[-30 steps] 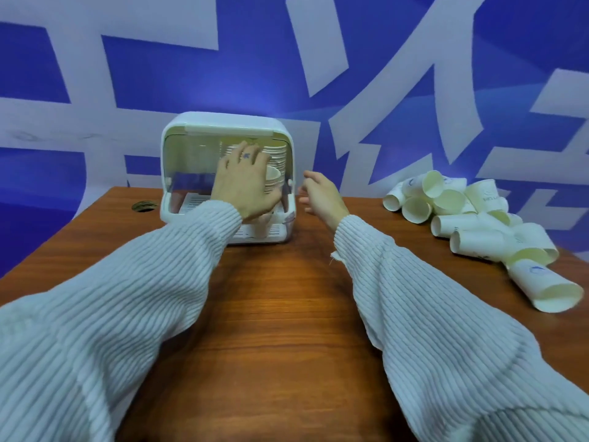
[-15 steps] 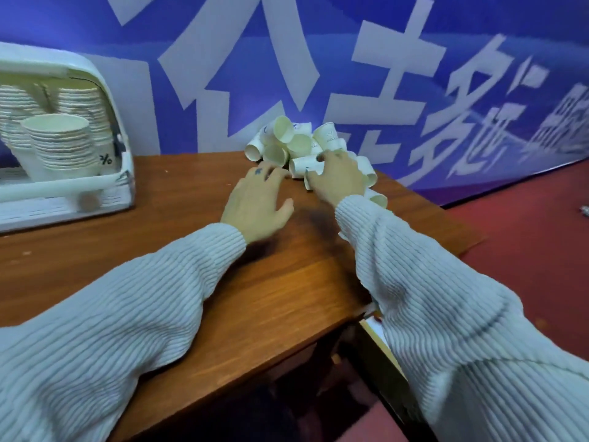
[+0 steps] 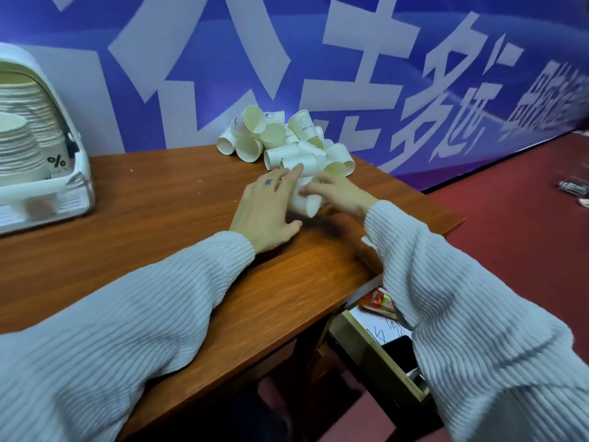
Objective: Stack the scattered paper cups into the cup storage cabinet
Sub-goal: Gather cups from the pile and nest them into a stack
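Behind the brown wood-grain table (image 3: 165,218), the room is closed off by a blue banner wall with large white characters (image 3: 350,68), and a dark red floor (image 3: 526,224) is seen off the table's right edge, where some small dark items lie too blurred to be identified. The tabletop itself is glossy and mostly bare, with a few pale specks near its middle. At the table's far left stands the white plastic cup storage cabinet (image 3: 47,173), its front open, with tall nested stacks of white paper cups (image 3: 22,135) seen inside; one carries a black percent sign. At the table's far right corner, against the banner, a loose pile of white paper cups (image 3: 280,138) lies on its sides, one printed with a smiley face and "HELLO". Under the table's right edge an open wooden drawer (image 3: 376,355) is visible, holding papers and a red-and-yellow packet (image 3: 377,303). Both arms are clad in pale ribbed knit sleeves (image 3: 134,330). The left hand (image 3: 267,208) is laid flat with fingers spread, their tips touching the nearest pile cup. The right hand (image 3: 338,193) is curled over a single white paper cup (image 3: 302,202) lying on its side between both hands, fingers pinching it from above.
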### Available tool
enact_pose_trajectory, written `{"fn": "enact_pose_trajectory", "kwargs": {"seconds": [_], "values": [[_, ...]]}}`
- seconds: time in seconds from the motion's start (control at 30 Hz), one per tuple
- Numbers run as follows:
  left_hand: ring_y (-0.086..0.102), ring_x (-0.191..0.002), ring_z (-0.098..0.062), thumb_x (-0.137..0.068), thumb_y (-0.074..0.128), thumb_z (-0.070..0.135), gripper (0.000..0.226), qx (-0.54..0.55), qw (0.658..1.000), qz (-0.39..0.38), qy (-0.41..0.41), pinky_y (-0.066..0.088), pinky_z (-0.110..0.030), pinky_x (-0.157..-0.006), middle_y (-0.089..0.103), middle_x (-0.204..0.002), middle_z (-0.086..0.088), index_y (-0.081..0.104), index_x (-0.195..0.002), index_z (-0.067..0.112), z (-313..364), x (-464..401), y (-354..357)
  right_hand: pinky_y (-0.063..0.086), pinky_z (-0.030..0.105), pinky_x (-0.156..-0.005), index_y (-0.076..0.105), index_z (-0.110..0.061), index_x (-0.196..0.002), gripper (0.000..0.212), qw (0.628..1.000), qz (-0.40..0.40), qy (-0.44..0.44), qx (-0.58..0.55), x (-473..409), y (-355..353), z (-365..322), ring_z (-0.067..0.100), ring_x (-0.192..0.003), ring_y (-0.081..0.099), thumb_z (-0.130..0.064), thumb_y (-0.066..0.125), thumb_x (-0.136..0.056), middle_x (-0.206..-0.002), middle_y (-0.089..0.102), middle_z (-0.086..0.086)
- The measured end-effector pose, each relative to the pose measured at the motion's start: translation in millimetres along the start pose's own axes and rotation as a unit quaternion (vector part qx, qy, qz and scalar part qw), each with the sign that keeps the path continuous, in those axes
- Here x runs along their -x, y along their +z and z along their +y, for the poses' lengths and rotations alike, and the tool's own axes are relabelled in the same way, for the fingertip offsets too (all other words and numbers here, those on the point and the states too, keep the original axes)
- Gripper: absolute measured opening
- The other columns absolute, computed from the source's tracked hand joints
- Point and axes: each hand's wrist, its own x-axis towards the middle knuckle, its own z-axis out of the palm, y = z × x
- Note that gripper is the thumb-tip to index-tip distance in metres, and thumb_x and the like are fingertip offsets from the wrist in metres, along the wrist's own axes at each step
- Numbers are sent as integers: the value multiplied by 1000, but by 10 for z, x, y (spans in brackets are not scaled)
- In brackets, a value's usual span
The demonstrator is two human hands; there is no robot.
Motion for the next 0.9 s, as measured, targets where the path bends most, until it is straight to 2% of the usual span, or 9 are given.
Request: {"fn": "enact_pose_trajectory", "kwargs": {"seconds": [0.03, 0.1, 0.2, 0.27, 0.37, 0.5, 0.67, 0.8, 0.9], "values": [[46, -135, -30, -79, 73, 41, 96, -12, 1000, 1, -5, 39, -46, -109, 50, -147, -8, 25, -160, 22, -29, 1, 6, 52, 34, -84, 66, -20, -116, 37, 998, -59, -7, -25, 21, 36, -64, 19, -96, 67, -51, 60, -97, -107, 71, 7], [59, -117, -30, -83, 70, 41, 88, -17, 999, 11, -35, 45, -44, -98, 59, -132, -7, 30, -158, 21, -92, 35, -9, 53, 32, -84, 66, -24, -120, 47, 995, -76, 2, -70, -18, 92, -163, 16, -93, 68, -63, 52, -97, -110, 74, 4], [61, -116, -32, -87, 71, 44, 84, 23, 994, 9, -106, 46, -44, -96, 55, -141, -9, 30, -157, 22, -230, 138, -87, 55, 39, -98, 58, -26, -127, 39, 994, 85, 6, -62, -350, 154, -158, 18, -107, 67, -52, 59, -97, -127, 64, 0], [59, -122, -32, -87, 72, 44, 85, 32, 991, 10, -128, 45, -44, -99, 51, -147, -8, 29, -158, 24, -349, 207, -165, 55, 34, -89, 59, -24, -129, 37, 981, 192, 8, -17, -618, 180, -128, 19, -106, 67, -36, 63, -94, -126, 65, 2], [56, -128, -30, -87, 74, 43, 87, 44, 988, 18, -146, 46, -46, -104, 50, -150, -6, 28, -158, 25, -514, 283, -270, 47, 27, -72, 57, -25, -134, 42, 967, 252, 26, 28, -925, 184, -123, 19, -99, 65, -28, 60, -92, -119, 64, 2], [58, -125, -28, -85, 74, 45, 87, 55, 985, 34, -162, 49, -45, -103, 52, -146, -3, 29, -158, 26, -634, 352, -302, 58, 42, -88, 54, -23, -123, 32, 973, 222, 65, 24, -1187, 191, -77, 26, -99, 68, -18, 56, -91, -114, 68, 9], [59, -123, -27, -86, 74, 46, 87, 62, 985, 47, -157, 50, -44, -101, 51, -147, -1, 28, -158, 28, -688, 321, -336, 58, 43, -87, 58, -24, -85, 21, 964, 263, 35, 8, -1211, 288, -37, 29, -97, 69, -3, 52, -86, -95, 69, 5], [57, -125, -26, -85, 75, 44, 86, 96, 978, 82, -164, 49, -45, -102, 52, -146, 0, 29, -155, 27, -669, 339, -440, 38, 19, -63, 63, -14, -103, 18, 956, 293, -20, -29, -920, 285, -272, 16, -89, 58, -8, 61, -86, -88, 59, -10], [58, -114, -20, -85, 77, 42, 72, 119, 968, 150, -164, 50, -38, -93, 59, -128, 3, 38, -143, 24, -662, 389, -662, 44, 17, -62, 58, -16, -114, 31, 950, 268, -116, -108, -655, 390, -579, 8, -78, 58, -5, 63, -85, -84, 56, -6]]}}
